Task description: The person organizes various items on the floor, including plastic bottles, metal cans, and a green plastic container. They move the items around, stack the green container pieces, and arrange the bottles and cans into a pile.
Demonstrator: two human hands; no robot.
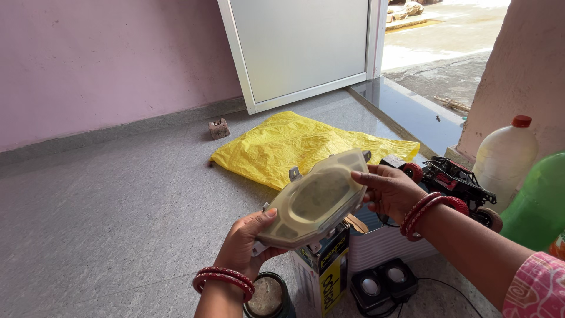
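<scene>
a single head-worn camera looks down and forward from the person's own eye level, close over the left hand [244, 244] and right hand [388, 191] at the lower middle of the frame. it faces across the grey floor [118, 200] toward a pink wall [100, 59] and an open white door [300, 50], with a sunlit yard beyond at the upper right.
</scene>
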